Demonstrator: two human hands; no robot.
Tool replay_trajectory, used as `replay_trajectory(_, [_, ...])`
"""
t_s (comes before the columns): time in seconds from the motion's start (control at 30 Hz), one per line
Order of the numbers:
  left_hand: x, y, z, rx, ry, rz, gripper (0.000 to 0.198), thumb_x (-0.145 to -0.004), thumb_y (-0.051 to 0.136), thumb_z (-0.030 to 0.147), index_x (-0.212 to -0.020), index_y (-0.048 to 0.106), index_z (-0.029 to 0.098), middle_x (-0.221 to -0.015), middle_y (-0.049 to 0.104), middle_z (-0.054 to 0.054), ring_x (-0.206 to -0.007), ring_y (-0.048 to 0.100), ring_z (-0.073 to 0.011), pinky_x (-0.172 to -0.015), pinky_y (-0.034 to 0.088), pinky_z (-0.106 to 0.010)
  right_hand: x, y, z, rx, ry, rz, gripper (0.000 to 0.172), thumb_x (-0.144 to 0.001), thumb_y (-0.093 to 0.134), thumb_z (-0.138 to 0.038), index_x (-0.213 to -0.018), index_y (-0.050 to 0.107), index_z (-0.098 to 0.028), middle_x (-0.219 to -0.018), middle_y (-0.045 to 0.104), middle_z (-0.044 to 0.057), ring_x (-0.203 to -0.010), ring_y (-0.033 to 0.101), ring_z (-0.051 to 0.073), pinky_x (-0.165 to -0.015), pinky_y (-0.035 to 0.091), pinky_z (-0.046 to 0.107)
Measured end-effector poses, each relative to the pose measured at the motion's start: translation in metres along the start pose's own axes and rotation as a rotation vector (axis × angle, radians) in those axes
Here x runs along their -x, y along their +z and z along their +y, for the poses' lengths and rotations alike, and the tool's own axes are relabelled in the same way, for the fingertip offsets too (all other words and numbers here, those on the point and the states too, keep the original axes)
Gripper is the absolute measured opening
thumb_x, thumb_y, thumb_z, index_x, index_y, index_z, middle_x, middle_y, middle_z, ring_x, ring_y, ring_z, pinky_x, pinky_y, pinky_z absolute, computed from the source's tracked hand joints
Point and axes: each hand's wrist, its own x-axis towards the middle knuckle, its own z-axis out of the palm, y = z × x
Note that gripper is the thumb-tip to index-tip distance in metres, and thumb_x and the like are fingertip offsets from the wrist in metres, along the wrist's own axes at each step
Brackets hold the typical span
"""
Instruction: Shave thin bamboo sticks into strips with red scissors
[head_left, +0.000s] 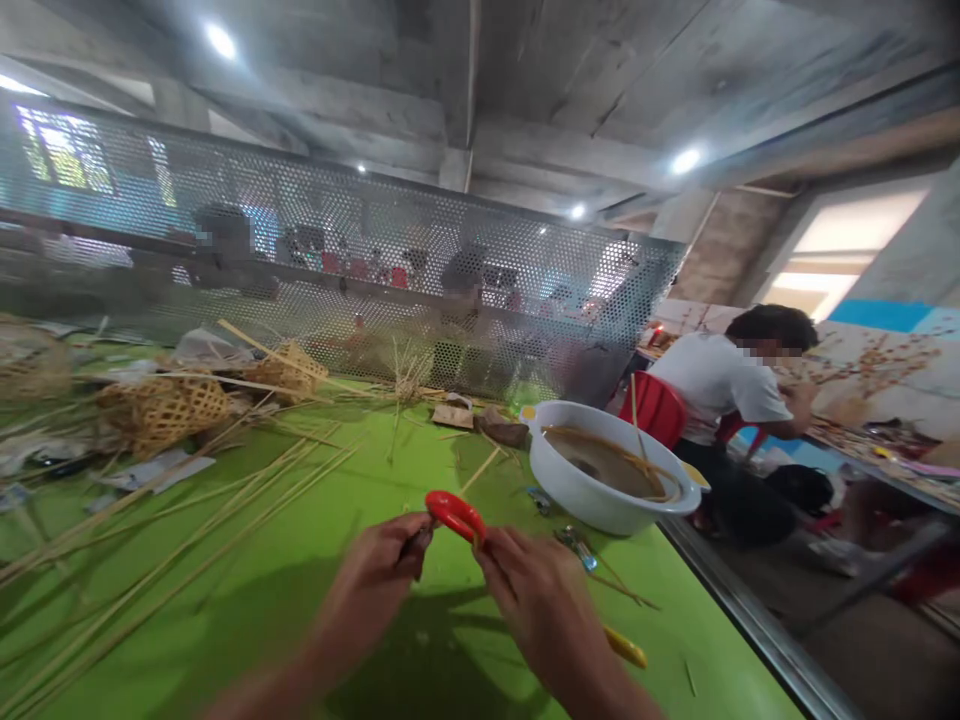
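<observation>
Between my two hands, just above the green table [420,640], is a glossy red loop-shaped piece [455,515]; its exact kind I cannot make out. My left hand [382,560] pinches its left end, with something dark between the fingers. The fingers of my right hand [540,590] close on its right end. A thin pale bamboo strip [481,472] shows just behind the red piece; whether it touches is unclear. A yellow handle-like thing [626,648] lies partly hidden beside my right wrist.
A white basin [600,510] of brownish water with strips stands right of centre. Long bamboo strips [225,530] and woven baskets [172,410] lie left. Small metal clips [576,548] lie near the basin. A perforated metal screen [420,280] rises behind; a person [712,385] sits at right.
</observation>
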Motion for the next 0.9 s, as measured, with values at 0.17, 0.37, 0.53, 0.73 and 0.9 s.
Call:
replay_trajectory(0.17, [0.001,0.001,0.002,0.047,-0.018,-0.03,0.032,-0.085,0.048,0.037,-0.097,0.07,0.017,-0.058,0.052,0.002,-0.051,0.044,-0.0109,-0.05,0.033,-0.022,-0.002,-0.003,0.004,-0.028,0.028,0.084,0.019,-0.096,0.042,-0.027,-0.088,0.059,-0.021,-0.073,0.064,0.001,-0.059,0.057,0.014,-0.059,0.031,0.025])
replay_trajectory(0.37, [-0.001,-0.003,0.008,0.51,-0.24,-0.223,0.036,-0.079,0.057,0.044,-0.098,0.064,0.014,-0.052,0.048,0.005,-0.037,0.033,-0.006,-0.037,0.023,-0.019,-0.003,-0.003,0.001,-0.069,0.011,0.07,0.018,-0.095,0.045,-0.027,-0.086,0.06,-0.022,-0.072,0.064,-0.001,-0.059,0.058,0.014,-0.058,0.033,0.025])
replay_trajectory(0.53, [0.001,-0.009,0.015,0.839,-0.323,-0.285,0.02,-0.083,0.059,0.034,-0.089,0.062,0.015,-0.052,0.041,0.006,-0.04,0.03,-0.0041,-0.041,0.024,-0.017,-0.003,-0.004,0.009,-0.138,0.061,0.128,0.017,-0.093,0.046,-0.026,-0.088,0.061,-0.02,-0.075,0.066,0.002,-0.063,0.06,0.014,-0.062,0.038,0.024])
replay_trajectory(0.73, [0.002,-0.008,0.016,0.965,-0.353,-0.365,0.013,-0.086,0.055,0.027,-0.084,0.06,0.015,-0.05,0.037,0.008,-0.038,0.027,-0.0032,-0.045,0.031,-0.017,-0.003,-0.002,0.007,-0.104,0.025,0.178,0.02,-0.094,0.044,-0.025,-0.085,0.061,-0.02,-0.074,0.066,0.003,-0.063,0.06,0.015,-0.063,0.038,0.024])
replay_trajectory(0.9, [0.001,-0.006,0.012,0.97,-0.357,-0.352,0.013,-0.086,0.054,0.027,-0.08,0.058,0.017,-0.046,0.035,0.009,-0.036,0.029,-0.0043,-0.046,0.037,-0.019,-0.001,0.002,-0.002,-0.121,-0.029,0.09,0.019,-0.094,0.045,-0.027,-0.084,0.061,-0.022,-0.07,0.063,0.0,-0.058,0.057,0.014,-0.059,0.035,0.024])
